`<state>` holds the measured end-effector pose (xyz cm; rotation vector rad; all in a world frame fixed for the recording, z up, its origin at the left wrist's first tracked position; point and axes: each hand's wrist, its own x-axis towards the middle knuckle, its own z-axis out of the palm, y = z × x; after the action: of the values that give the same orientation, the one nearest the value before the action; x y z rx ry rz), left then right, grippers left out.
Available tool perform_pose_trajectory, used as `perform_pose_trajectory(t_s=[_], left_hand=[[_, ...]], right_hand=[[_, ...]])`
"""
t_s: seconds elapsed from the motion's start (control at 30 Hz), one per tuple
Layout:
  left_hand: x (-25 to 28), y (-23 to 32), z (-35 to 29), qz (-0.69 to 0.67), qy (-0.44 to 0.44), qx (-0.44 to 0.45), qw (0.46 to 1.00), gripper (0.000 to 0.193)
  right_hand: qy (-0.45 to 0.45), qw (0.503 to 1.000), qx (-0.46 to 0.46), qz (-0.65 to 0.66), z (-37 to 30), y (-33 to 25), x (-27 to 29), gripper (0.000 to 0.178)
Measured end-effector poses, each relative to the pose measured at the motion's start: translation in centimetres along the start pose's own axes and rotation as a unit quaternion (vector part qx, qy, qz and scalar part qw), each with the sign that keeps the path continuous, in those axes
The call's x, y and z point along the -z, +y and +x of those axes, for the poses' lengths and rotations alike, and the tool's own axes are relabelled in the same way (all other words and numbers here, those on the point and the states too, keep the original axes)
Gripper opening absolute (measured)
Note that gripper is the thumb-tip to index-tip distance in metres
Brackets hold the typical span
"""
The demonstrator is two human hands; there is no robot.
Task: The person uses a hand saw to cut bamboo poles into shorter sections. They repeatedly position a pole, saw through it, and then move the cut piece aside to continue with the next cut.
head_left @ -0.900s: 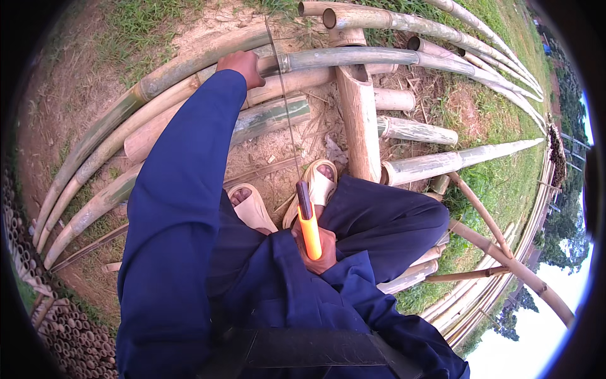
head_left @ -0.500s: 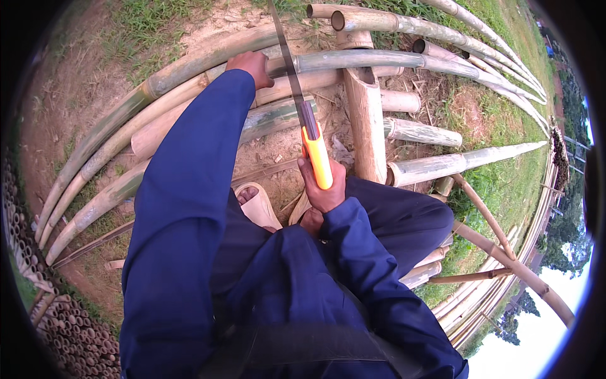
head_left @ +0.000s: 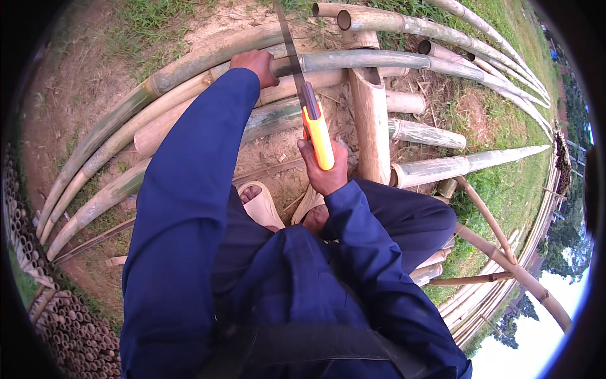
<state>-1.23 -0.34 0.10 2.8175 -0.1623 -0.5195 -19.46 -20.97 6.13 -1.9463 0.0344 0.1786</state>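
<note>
My right hand (head_left: 327, 169) is closed round the yellow-orange handle of a hand saw (head_left: 320, 140). The saw's long dark blade points away from me and crosses a long bamboo pole (head_left: 366, 59). Just left of the blade, my left hand (head_left: 255, 66) is wrapped over that pole, its fingers partly hidden on the far side. Right of the blade, the pole lies across a thick, pale, notched bamboo piece (head_left: 371, 126). How deep the blade sits in the pole cannot be made out.
Other bamboo poles (head_left: 120, 101) curve past on the left, and more (head_left: 410, 25) lie at the far right. Short cut lengths (head_left: 429, 134) rest beside the notched piece. My sandalled feet (head_left: 260, 205) are on the dirt below. Bamboo is stacked (head_left: 79, 335) at the lower left.
My right hand and the saw have slid forward, away from me, along the blade's line. My left hand stays on the pole. The whole view has shifted slightly.
</note>
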Motion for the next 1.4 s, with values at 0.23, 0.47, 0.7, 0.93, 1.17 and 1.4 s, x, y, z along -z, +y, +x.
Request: perform_pose_trajectory(t_s=[0.23, 0.47, 0.7, 0.93, 1.17, 1.4], left_hand=[[-0.2, -0.6, 0.0, 0.028, -0.013, -0.011, 0.999, 0.043], [0.0, 0.0, 0.4, 0.018, -0.007, -0.007, 1.0, 0.053], [0.5, 0.2, -0.1, 0.089, -0.021, -0.029, 0.995, 0.037], [-1.4, -0.1, -0.6, 0.053, 0.064, -0.024, 0.996, 0.04], [-1.9, -0.4, -0.3, 0.07, 0.036, -0.017, 0.997, 0.044], [-0.8, -0.2, -0.2, 0.058, 0.025, -0.005, 0.998, 0.048]], right_hand=[[0.033, 0.999, -0.034, 0.003, -14.5, 0.4, 4.1, 0.012], [0.014, 0.999, -0.011, 0.033, -1.3, 1.3, 0.5, 0.022], [0.025, 1.0, -0.012, -0.002, -12.8, 2.0, 3.8, 0.02], [0.01, 1.0, -0.011, 0.02, -2.9, 0.8, 0.0, 0.019], [0.006, 0.998, -0.058, 0.028, -13.2, 0.5, 4.2, 0.009], [0.0, 1.0, -0.005, 0.017, -3.8, 1.6, 1.4, 0.016]])
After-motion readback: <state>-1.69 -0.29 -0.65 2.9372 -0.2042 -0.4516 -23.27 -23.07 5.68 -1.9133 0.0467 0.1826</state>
